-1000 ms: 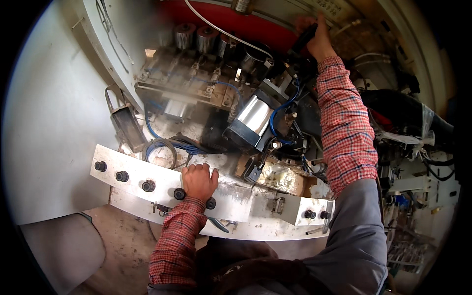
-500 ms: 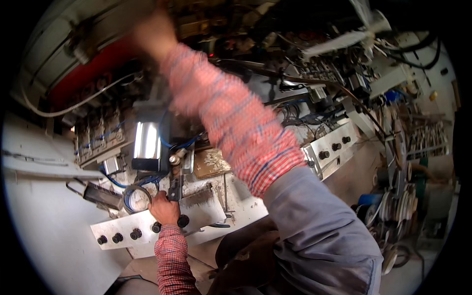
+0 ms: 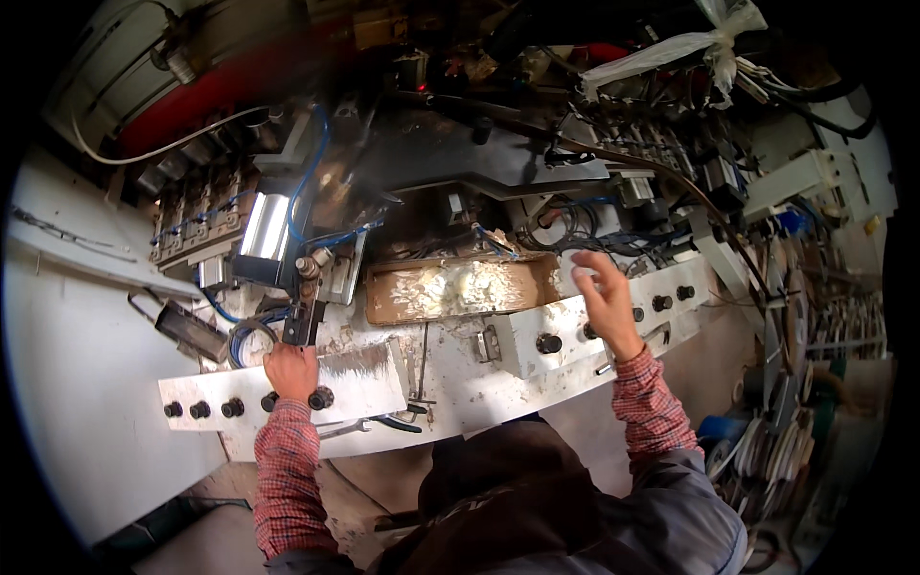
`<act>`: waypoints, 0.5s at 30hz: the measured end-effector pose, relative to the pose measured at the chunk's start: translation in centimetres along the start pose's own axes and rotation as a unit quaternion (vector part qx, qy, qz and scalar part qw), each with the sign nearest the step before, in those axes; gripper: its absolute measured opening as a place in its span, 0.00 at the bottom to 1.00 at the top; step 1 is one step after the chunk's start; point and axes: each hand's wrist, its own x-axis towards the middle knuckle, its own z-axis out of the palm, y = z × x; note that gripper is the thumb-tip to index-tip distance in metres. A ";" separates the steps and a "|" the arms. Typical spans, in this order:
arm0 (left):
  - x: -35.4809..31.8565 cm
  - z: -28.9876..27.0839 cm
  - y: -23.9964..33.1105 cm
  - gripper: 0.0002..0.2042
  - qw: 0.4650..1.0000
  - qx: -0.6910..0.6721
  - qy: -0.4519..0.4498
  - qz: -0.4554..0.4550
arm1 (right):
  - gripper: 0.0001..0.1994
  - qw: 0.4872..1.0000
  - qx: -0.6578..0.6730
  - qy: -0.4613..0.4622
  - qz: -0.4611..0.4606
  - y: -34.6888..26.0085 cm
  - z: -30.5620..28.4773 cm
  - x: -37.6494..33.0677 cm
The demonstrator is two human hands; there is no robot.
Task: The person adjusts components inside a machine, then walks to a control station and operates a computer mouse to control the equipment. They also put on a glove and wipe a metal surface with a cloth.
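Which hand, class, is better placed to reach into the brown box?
Probably the right hand: open, apparently empty, close to the brown box. The left hand is farther off, at the left white panel.

An open box point(image 3: 379, 310) lies behind the gap between the left knobbed panel point(image 3: 362, 385) and right knobbed panel point(image 3: 567, 320); leftward, a pneumatic cylinder point(image 3: 265, 226) lies behind a cable coil point(image 3: 233, 347).

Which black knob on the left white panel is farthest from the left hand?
The leftmost black knob, at the outer end of the left white panel; the other four sit nearer the left hand.
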 end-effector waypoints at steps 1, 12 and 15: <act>0.3 0.4 -0.7 0.17 1.000 0.010 -0.024 0.010 | 0.12 1.000 -0.011 0.012 0.000 0.9 -0.8 0.2; 0.6 2.4 -4.8 0.22 0.991 0.097 -0.078 0.037 | 0.14 0.974 -0.093 -0.077 -0.192 3.9 -6.1 5.0; 1.3 1.2 -3.7 0.22 0.975 0.158 -0.144 0.066 | 0.14 0.981 -0.078 -0.081 -0.158 6.0 -8.7 4.1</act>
